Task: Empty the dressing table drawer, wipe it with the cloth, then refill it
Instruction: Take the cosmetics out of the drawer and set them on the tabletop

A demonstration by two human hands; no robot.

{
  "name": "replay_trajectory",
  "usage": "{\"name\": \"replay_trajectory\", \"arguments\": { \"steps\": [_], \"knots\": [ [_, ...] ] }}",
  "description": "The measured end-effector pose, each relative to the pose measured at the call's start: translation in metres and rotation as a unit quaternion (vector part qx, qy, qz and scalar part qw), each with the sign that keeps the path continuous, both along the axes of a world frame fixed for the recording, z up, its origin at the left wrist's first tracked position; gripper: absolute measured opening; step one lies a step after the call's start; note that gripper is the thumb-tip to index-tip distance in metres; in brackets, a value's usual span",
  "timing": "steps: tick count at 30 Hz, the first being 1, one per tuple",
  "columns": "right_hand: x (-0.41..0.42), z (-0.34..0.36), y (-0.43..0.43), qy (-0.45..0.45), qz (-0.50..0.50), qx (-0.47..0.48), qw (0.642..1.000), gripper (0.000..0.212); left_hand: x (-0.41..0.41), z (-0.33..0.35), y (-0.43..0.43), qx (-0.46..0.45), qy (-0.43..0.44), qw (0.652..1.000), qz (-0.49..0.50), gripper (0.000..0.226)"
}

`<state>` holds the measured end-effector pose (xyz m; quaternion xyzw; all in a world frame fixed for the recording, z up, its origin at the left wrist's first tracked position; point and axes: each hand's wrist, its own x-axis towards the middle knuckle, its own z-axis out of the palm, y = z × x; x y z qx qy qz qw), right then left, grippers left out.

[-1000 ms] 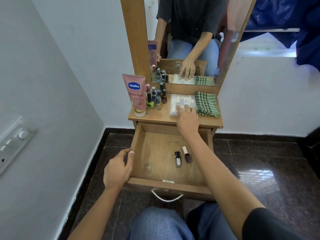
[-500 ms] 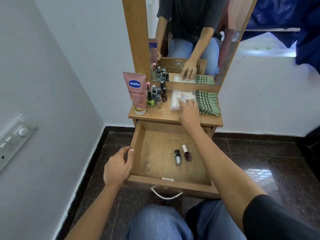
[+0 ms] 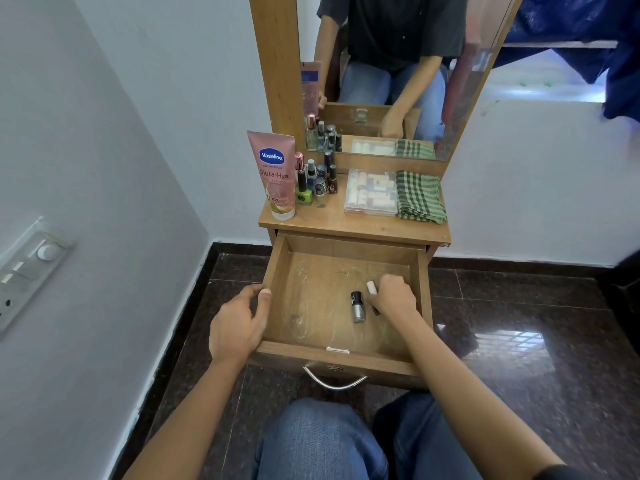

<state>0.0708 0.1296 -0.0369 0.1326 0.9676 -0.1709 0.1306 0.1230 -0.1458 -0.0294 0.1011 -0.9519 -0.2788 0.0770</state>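
Reaching into the open drawer (image 3: pixel 273 292)

My left hand (image 3: pixel 237 325) is gripping its left wall; my right hand (image 3: pixel 393 297) is closing on the white-capped bottle (image 3: pixel 371 288), the silver bottle (image 3: pixel 357 307) lying just left of my fingers; the cloth (image 3: pixel 419 196) is lying folded on the tabletop (image 3: pixel 332 221) beyond.

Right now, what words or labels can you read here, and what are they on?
"Vaseline": pink tube, blue badge.
"Gluta-Hya": same tube, below the badge.
"10X": near the tube's base, partly blurred.
Smaller tube print: too small to read.
Small bottles: labels unreadable.
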Motion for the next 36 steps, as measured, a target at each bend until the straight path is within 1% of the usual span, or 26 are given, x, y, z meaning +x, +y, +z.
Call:
{"name": "replay_trajectory", "arguments": {
  "steps": [4,6,7,9,11,12,15,18,20,22,27,32,36],
  "knots": [
    [-0.005,-0.003,-0.004,-0.016,-0.008,0.011,1.000,0.021,0.000,-0.001,0.000,0.004,-0.005,1.000,0.006,0.046],
    [-0.002,0.002,-0.005,-0.002,-0.009,0.009,1.000,0.017,0.001,-0.002,0.000,0.004,-0.005,1.000,0.003,0.047],
    [-0.001,0.006,-0.006,0.026,-0.008,-0.011,1.000,0.016,0.001,-0.001,0.000,0.004,-0.002,1.000,0.000,0.047],
    [0.001,0.022,-0.012,0.129,0.009,-0.097,0.987,0.018,0.001,0.000,0.000,0.006,0.004,1.000,-0.003,0.047],
    [-0.005,0.046,-0.022,0.247,0.038,-0.169,0.953,0.010,0.000,0.001,0.000,0.005,0.007,1.000,-0.003,0.046],
    [-0.013,0.059,-0.028,0.287,0.047,-0.200,0.936,0.008,0.000,0.002,0.000,0.003,0.006,1.000,-0.002,0.045],
    [-0.048,0.087,-0.039,0.339,0.035,-0.287,0.895,0.008,0.001,0.002,0.000,0.009,0.001,1.000,-0.003,0.045],
    [-0.085,0.094,-0.042,0.333,0.007,-0.308,0.891,0.006,0.001,0.002,0.000,0.016,-0.003,1.000,-0.006,0.047],
    [-0.102,0.091,-0.043,0.321,0.005,-0.317,0.893,0.009,0.001,0.002,0.000,0.016,-0.005,1.000,-0.007,0.046],
    [-0.113,0.088,-0.043,0.312,0.010,-0.315,0.896,0.007,0.000,0.003,0.001,0.018,-0.004,1.000,-0.008,0.046],
    [-0.132,0.082,-0.045,0.311,0.028,-0.276,0.909,0.011,0.000,0.003,0.000,0.024,-0.003,1.000,-0.008,0.046],
    [-0.142,0.081,-0.051,0.303,0.002,-0.292,0.907,0.015,0.001,0.001,0.000,0.028,-0.004,1.000,-0.002,0.044],
    [-0.146,0.077,-0.054,0.309,-0.008,-0.287,0.907,0.015,0.001,0.003,0.000,0.029,-0.002,1.000,-0.004,0.046]
  ]
}}
